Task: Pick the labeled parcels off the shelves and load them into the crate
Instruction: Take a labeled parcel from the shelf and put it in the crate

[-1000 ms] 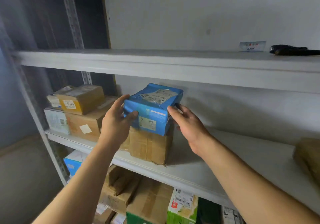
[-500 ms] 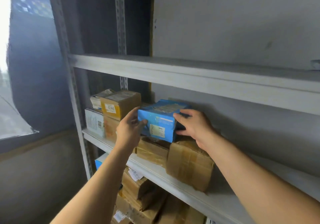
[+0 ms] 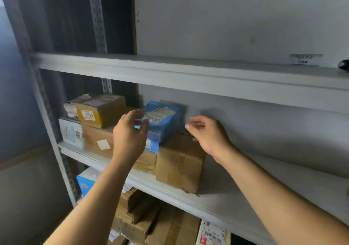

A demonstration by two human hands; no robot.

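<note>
Head view: the blue parcel (image 3: 162, 121) sits on 2 brown boxes (image 3: 179, 161) on the middle shelf (image 3: 236, 197), white label facing up. The left hand (image 3: 130, 135) hovers at its left front corner with fingers loosely curled, contact unclear through blur; the right hand (image 3: 207, 135) is just right of it, fingers relaxed, holding nothing. A yellow-labelled box (image 3: 102, 110) marked 0346 sits further left.

Light: dim, cool, bluish; brighter at the far left edge. Shadows: deep under the upper shelf (image 3: 188, 78) and behind the uprights; soft shadow beside the brown carton (image 3: 179, 167). Blur: motion smear on the left hand (image 3: 130, 137) and blue parcel (image 3: 162, 123). Distortion: wide-angle bowing of shelf lines. Grain: soft, low detail.
</note>
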